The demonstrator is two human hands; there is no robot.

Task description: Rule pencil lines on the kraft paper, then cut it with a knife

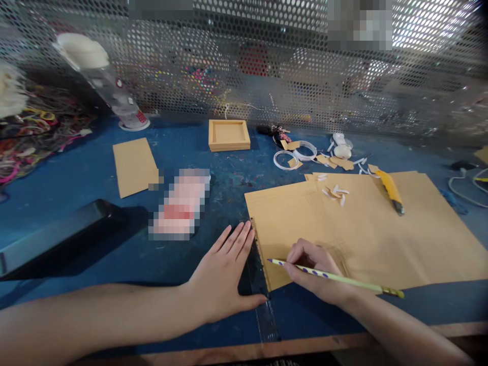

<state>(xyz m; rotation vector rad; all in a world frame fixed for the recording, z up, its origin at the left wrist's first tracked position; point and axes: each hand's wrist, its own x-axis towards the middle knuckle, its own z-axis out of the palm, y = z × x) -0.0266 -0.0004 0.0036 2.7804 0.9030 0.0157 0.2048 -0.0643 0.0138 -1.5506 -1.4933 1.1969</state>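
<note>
My left hand point(224, 274) lies flat with its fingers stretched out, pressing on a dark clear ruler point(263, 300) that runs along the left edge of a large tan card sheet point(366, 234). My right hand point(312, 274) is closed round a yellow-green pencil with purple dots point(335, 277). The pencil tip touches the card right next to the ruler. Both hands rest near the front edge of the blue table point(76, 188).
A yellow utility knife point(391, 190) and paper scraps point(335, 193) lie on the card. Behind are a shallow wooden tray point(229, 134), tape rolls point(295, 155), a smaller card piece point(134, 165), a clear bottle point(102, 81), a black case point(57, 236) and a perforated metal screen point(267, 61).
</note>
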